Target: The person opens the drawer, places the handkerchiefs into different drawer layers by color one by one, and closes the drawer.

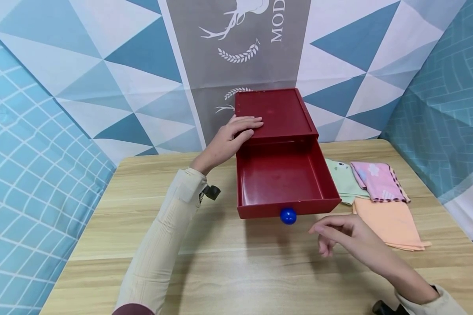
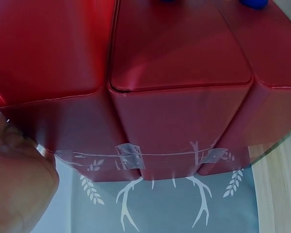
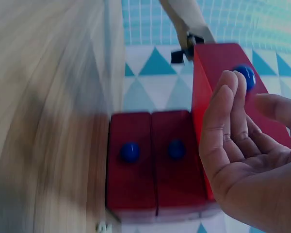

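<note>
A dark red cabinet [image 1: 273,111] stands at the back of the table, its top drawer [image 1: 289,208] pulled far out. Nothing lies inside that drawer. On the drawer's front is a round blue knob [image 1: 288,216]. My left hand [image 1: 234,136] rests on the cabinet's top at the left edge, fingers laid across it. To the right of the knob and a little below it hovers my right hand [image 1: 351,236], fingers loosely bent and holding nothing. Two lower drawers [image 3: 131,187] with blue knobs are closed in the right wrist view.
Right of the cabinet lie folded cloths: a green one [image 1: 344,181], a pink one [image 1: 380,181] and an orange one [image 1: 390,223]. Patterned fabric [image 1: 142,74] hangs behind the wooden table [image 1: 114,218]. Clear tape [image 2: 131,155] runs along the cabinet's side.
</note>
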Tool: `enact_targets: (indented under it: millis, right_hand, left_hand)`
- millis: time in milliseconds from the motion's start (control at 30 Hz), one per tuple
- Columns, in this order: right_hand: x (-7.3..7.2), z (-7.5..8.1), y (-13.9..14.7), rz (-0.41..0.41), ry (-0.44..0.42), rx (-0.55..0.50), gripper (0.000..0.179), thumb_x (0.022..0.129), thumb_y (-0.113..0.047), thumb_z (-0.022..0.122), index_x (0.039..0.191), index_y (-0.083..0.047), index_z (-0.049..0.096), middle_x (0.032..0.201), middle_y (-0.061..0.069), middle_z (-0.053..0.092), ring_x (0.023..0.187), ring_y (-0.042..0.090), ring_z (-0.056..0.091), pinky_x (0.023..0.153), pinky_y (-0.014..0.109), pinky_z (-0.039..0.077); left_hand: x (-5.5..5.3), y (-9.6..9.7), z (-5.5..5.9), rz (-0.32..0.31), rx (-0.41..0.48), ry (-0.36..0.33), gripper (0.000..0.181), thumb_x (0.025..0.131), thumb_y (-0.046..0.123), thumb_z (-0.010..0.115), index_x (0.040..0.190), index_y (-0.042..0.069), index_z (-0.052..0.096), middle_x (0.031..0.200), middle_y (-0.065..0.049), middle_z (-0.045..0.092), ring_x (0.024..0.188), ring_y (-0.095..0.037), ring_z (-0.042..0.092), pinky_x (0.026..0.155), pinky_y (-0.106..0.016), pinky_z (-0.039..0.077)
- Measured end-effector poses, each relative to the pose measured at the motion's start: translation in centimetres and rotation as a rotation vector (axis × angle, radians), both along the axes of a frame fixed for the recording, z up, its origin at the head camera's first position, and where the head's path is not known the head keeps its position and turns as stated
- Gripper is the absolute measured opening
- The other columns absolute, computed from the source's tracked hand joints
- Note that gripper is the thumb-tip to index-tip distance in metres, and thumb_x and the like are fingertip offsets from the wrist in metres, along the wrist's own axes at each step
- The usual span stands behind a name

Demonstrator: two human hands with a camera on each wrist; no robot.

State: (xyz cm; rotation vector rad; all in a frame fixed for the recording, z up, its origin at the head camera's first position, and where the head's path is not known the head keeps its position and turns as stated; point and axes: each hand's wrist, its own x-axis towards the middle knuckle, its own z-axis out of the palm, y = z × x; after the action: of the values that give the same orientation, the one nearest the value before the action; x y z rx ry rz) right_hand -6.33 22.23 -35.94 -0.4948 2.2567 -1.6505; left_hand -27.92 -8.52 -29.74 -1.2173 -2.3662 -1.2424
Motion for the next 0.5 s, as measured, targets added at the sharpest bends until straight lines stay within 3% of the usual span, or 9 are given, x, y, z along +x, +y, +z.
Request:
enact_targets:
  millis: [367, 500]
  right_hand:
    - [-0.2, -0.4, 4.1, -0.148, 0.172, 0.054, 0.021, 0.103, -0.008, 0.052, 0.114, 0.0, 0.068, 0.086, 0.009, 0.07, 0.075, 0.026, 0.067, 0.067, 0.033, 0.059]
    - [-0.7, -0.7, 5.8, -0.283, 0.296, 0.222, 0.018, 0.1, -0.011, 0.059, 0.113, -0.004, 0.07, 0.089, 0.007, 0.073, 0.077, 0.014, 0.068, 0.068, 0.022, 0.056]
  left_hand:
    - [0.0, 0.1, -0.2, -0.026, 0.051, -0.016, 0.034, 0.101, 0.013, 0.054, 0.134, 0.008, 0.063, 0.144, -0.005, 0.056, 0.139, -0.026, 0.042, 0.123, -0.045, 0.0]
    - [0.0, 0.2, -0.1, -0.026, 0.051, -0.012, 0.034, 0.102, 0.013, 0.054, 0.134, 0.009, 0.064, 0.143, -0.004, 0.056, 0.138, -0.024, 0.043, 0.123, -0.046, 0.001]
